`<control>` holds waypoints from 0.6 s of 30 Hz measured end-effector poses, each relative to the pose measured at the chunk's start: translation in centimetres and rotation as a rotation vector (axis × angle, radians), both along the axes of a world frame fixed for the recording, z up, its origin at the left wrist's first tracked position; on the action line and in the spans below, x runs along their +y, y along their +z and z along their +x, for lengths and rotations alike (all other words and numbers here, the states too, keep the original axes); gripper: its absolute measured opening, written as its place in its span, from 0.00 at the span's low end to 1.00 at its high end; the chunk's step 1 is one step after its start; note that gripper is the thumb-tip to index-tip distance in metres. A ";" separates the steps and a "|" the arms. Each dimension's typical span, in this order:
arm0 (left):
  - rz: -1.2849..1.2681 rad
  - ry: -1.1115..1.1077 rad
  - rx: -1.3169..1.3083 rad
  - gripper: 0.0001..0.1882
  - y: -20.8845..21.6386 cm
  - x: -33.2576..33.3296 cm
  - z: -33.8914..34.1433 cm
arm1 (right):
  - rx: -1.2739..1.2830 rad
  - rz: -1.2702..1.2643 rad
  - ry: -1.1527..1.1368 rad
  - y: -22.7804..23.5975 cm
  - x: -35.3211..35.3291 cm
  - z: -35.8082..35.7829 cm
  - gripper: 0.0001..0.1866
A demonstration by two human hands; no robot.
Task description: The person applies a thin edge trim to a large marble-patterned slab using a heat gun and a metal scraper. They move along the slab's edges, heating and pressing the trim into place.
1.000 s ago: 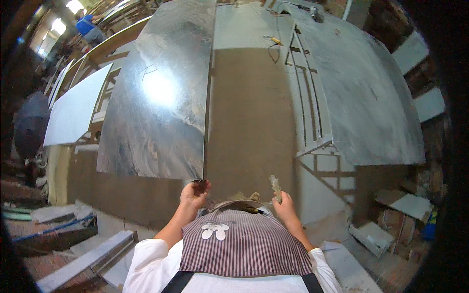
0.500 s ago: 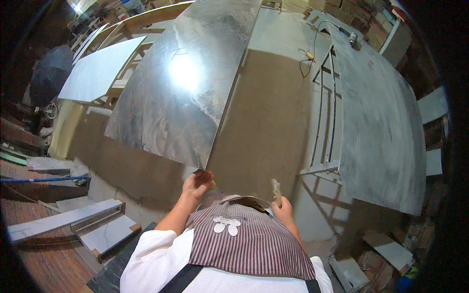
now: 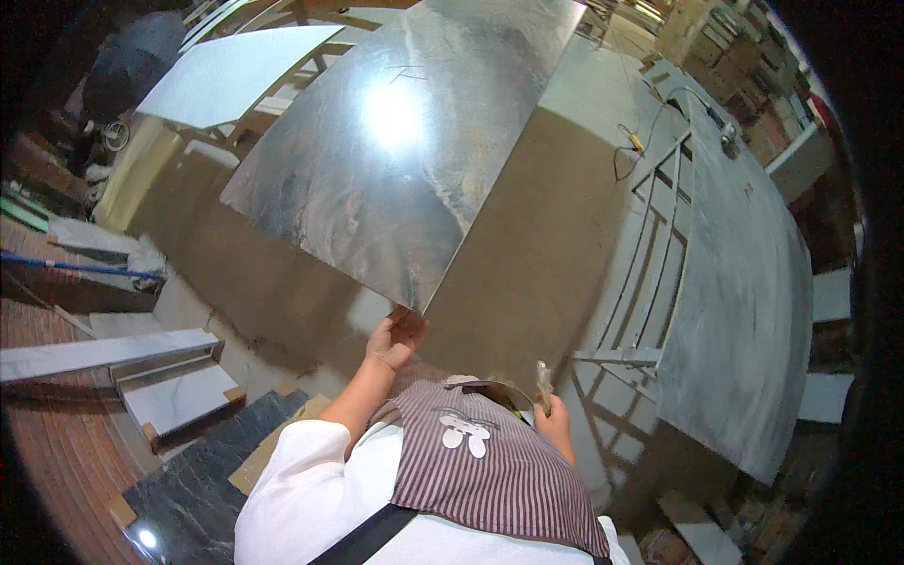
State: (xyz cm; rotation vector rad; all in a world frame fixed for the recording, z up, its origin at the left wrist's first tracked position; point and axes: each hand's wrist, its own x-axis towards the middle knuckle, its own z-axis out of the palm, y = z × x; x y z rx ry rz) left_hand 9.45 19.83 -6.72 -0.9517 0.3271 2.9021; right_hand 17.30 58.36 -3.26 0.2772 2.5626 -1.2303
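Observation:
A large, glossy grey-brown slab with marble veining point(image 3: 367, 179) stretches away in front of me, a lamp's glare on its surface. At its near corner is my left hand point(image 3: 398, 336), its fingers curled against the edge and partly hidden beneath it. My right hand point(image 3: 554, 417), beside my striped apron point(image 3: 499, 471), is closed around a slim pale item with a translucent, crinkled upper end point(image 3: 543, 378). What kind of thing that is I cannot make out. It points upward, apart from the slab.
To the right, a long grey panel point(image 3: 734, 282) lies on a metal frame point(image 3: 617, 356), with a power tool point(image 3: 726, 134) and cable at its far end. A white board point(image 3: 235, 75) rests on wooden framing at far left. White stone pieces point(image 3: 179, 395) and a dark slab point(image 3: 202, 480) lie near left.
The whole view has turned, so the slab and both hands sit farther right in the picture. My left hand is still at the slab's corner, and my right hand still holds the pale item.

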 end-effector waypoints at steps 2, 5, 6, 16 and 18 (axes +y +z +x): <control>0.106 0.107 0.036 0.05 -0.5 -1.0 -0.4 | -0.013 -0.007 -0.019 0.2 0.0 0.0 0.16; -0.089 0.175 -0.148 0.06 4.3 -0.1 -2.1 | -0.020 0.025 -0.011 1.3 0.2 0.1 0.16; -0.086 0.141 -0.116 0.08 3.3 -0.6 -2.1 | -0.014 0.036 0.007 1.6 0.0 -0.1 0.15; 0.015 0.076 -0.142 0.04 1.2 2.3 -0.3 | -0.066 0.109 0.068 1.0 0.2 0.2 0.15; 0.056 0.099 -0.105 0.03 0.4 2.2 -0.2 | -0.064 0.078 0.061 0.4 0.7 0.6 0.15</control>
